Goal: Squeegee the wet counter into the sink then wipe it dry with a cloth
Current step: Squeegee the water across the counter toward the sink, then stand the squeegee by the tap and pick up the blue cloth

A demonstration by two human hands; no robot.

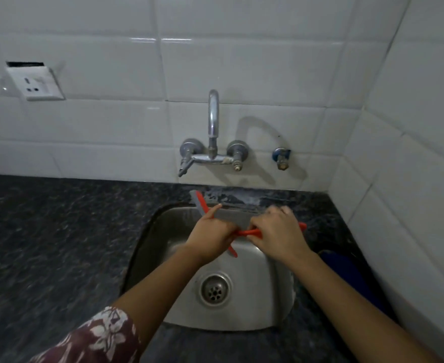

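- The left hand (210, 233) is closed around a red and grey squeegee (201, 204), forefinger stretched along its blade; the tool runs from the worktop's back strip down over the sink (262, 305).
- A red tip pokes out below this hand, over the steel bowl.
- The right hand (278, 231) is closed on a second red-handled squeegee (247, 233), whose red end shows past the hand toward the right rim of the sink.
- A grey blade (231, 217) lies across between the two hands, near the back rim of the sink; which tool it belongs to I cannot tell because of blur.
- The two tools cross each other just in front of the hands, over the back half of the bowl.
- The dark speckled worktop (58, 244) surrounds the sink; its narrow back strip behind the bowl carries pale wet or soapy smears (241, 199).
- A blue cloth (346, 271) lies on the worktop at the right edge of the sink, partly hidden by the right forearm.
- The drain (214, 290) sits in the middle of the bowl, between the two forearms.
- A chrome tap (213, 132) is fixed to the white tiled wall above the back edge of the worktop, with a small blue valve (281, 157) to its right.
- A white socket (34, 83) is on the wall at the left.
- A floral sleeve (97, 336) covers the left upper arm.
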